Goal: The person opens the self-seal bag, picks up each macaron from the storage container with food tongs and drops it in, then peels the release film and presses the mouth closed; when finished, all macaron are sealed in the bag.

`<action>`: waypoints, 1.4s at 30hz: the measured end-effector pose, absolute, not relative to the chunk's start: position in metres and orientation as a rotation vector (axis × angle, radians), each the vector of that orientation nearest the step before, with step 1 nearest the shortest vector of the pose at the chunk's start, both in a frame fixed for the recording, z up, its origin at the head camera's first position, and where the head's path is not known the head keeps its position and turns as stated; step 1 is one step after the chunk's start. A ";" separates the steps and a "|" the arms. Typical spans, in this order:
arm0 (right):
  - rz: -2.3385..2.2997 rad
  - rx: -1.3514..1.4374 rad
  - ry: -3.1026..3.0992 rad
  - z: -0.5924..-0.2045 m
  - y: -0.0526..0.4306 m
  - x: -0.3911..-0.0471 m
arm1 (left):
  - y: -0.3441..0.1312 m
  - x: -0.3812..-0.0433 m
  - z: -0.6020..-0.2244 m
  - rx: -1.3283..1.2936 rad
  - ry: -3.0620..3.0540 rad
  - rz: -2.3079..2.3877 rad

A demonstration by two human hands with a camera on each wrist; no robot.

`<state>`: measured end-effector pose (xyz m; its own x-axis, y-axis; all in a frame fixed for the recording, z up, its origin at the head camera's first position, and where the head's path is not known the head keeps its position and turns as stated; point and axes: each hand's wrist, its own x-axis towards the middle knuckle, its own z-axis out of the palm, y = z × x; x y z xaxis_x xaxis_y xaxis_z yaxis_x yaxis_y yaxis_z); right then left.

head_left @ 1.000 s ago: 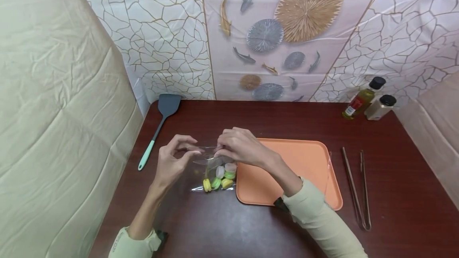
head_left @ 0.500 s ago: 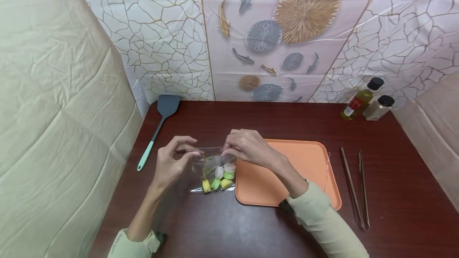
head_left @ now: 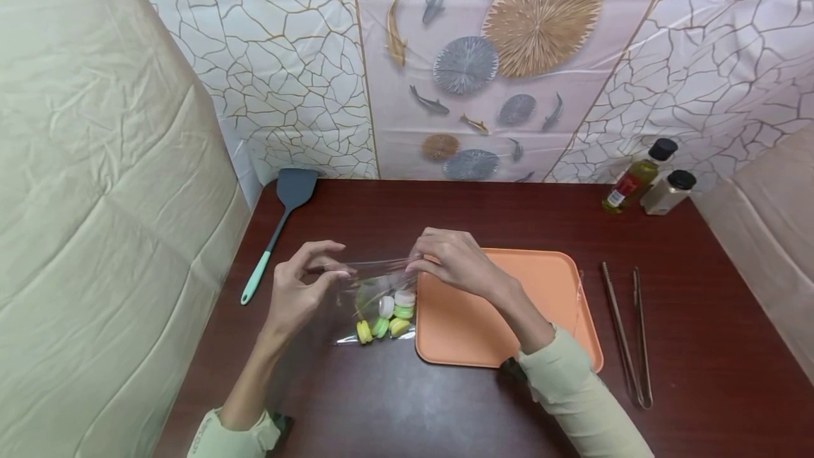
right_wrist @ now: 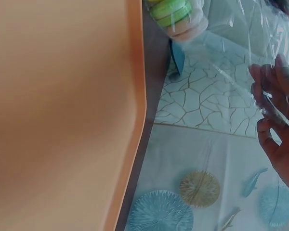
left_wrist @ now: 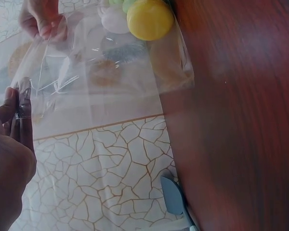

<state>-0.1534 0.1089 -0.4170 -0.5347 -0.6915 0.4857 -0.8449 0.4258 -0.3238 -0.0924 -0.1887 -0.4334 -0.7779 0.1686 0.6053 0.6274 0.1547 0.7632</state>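
A clear plastic bag [head_left: 375, 281] with several macarons [head_left: 381, 327] in yellow, green and white stands upright between my hands. My left hand [head_left: 299, 295] pinches the bag's upper left corner between thumb and fingers. The upper right corner is pinched by my right hand [head_left: 453, 260], close over the left edge of the orange tray [head_left: 458, 345]. In the left wrist view, the bag's film [left_wrist: 58, 82] stretches between both hands, with a yellow macaron [left_wrist: 149, 19] low in it. A green macaron [right_wrist: 169, 10] shows through the film in the right wrist view.
A spatula [head_left: 273, 239] with a mint handle lies at the back left. Metal tongs [head_left: 626, 338] lie to the right of the tray. An oil bottle [head_left: 629, 186] and a spice jar [head_left: 668, 193] stand at the back right, near the patterned wall covering.
My right hand has moved to the right, away from my left, and the bag's top edge is pulled wider and straighter. My left hand has barely moved.
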 end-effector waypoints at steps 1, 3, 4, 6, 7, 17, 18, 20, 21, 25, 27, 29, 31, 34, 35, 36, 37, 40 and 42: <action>0.789 1.324 -2.405 -0.418 0.110 -0.154 | -0.189 -0.092 -0.434 -0.755 -2.065 -1.659; 0.793 1.319 -2.403 -0.419 0.113 -0.154 | -0.190 -0.092 -0.433 -0.743 -2.070 -1.655; 0.795 1.319 -2.402 -0.420 0.114 -0.154 | -0.190 -0.091 -0.432 -0.735 -2.074 -1.647; 0.789 1.325 -2.397 -0.421 0.115 -0.155 | -0.191 -0.091 -0.432 -0.728 -2.076 -1.643; 0.784 1.326 -2.398 -0.421 0.116 -0.154 | -0.191 -0.090 -0.432 -0.728 -2.076 -1.642; 0.943 1.383 -2.517 -0.424 0.113 -0.165 | -0.200 -0.100 -0.439 -0.611 -2.106 -1.718; 1.010 1.385 -2.548 -0.424 0.113 -0.169 | -0.202 -0.103 -0.439 -0.566 -2.128 -1.728; 1.148 1.395 -2.614 -0.426 0.113 -0.178 | -0.205 -0.110 -0.441 -0.470 -2.177 -1.752; 1.198 1.400 -2.642 -0.427 0.113 -0.183 | -0.207 -0.114 -0.442 -0.420 -2.203 -1.767; 1.338 1.404 -2.747 -0.430 0.112 -0.200 | -0.211 -0.131 -0.448 -0.264 -2.337 -1.705; 1.383 1.371 -2.795 -0.432 0.109 -0.207 | -0.211 -0.140 -0.451 -0.225 -2.375 -1.684; 1.441 1.309 -2.840 -0.436 0.107 -0.213 | -0.211 -0.150 -0.456 -0.199 -2.399 -1.664; 1.488 1.240 -2.882 -0.440 0.104 -0.219 | -0.210 -0.161 -0.463 -0.174 -2.410 -1.683; 1.499 1.203 -2.915 -0.447 0.102 -0.230 | -0.210 -0.176 -0.473 -0.145 -2.443 -1.661; 1.483 1.188 -2.928 -0.449 0.101 -0.233 | -0.210 -0.181 -0.477 -0.135 -2.463 -1.642; 1.464 1.172 -2.943 -0.452 0.101 -0.237 | -0.209 -0.186 -0.480 -0.129 -2.480 -1.626; 1.464 1.151 -2.965 -0.455 0.100 -0.241 | -0.208 -0.191 -0.484 -0.128 -2.499 -1.605; 1.417 1.056 -3.060 -0.465 0.098 -0.251 | -0.206 -0.206 -0.496 -0.136 -2.567 -1.528; 1.359 0.987 -3.137 -0.472 0.097 -0.257 | -0.205 -0.215 -0.505 -0.166 -2.595 -1.484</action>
